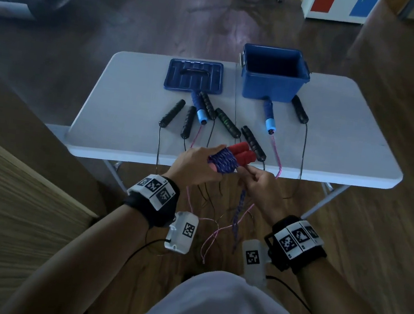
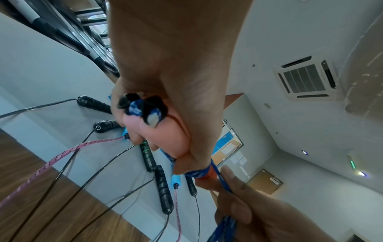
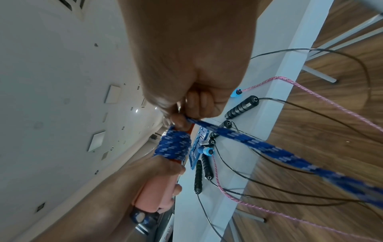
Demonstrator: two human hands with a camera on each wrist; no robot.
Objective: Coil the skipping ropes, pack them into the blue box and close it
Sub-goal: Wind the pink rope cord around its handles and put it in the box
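Note:
My left hand [image 1: 195, 160] grips the two red handles [image 1: 243, 153] of a skipping rope, held together over the table's near edge. Blue patterned cord [image 1: 222, 162] is wound in several turns around the handles. My right hand [image 1: 258, 182] pinches the loose cord [image 3: 238, 136] just beside the coil; the rest hangs toward the floor. The open blue box [image 1: 274, 73] stands at the table's far right, its lid [image 1: 195, 76] lying flat to the left. Two blue-handled ropes' handles [image 1: 199, 107] and several black handles [image 1: 227, 122] lie on the table.
The white folding table [image 1: 130, 94] stands on a wooden floor. Pink cords [image 1: 277, 155] and thin black cords [image 1: 303, 153] hang over its near edge and loop on the floor by my legs. A wooden surface [image 1: 9, 210] is at my left.

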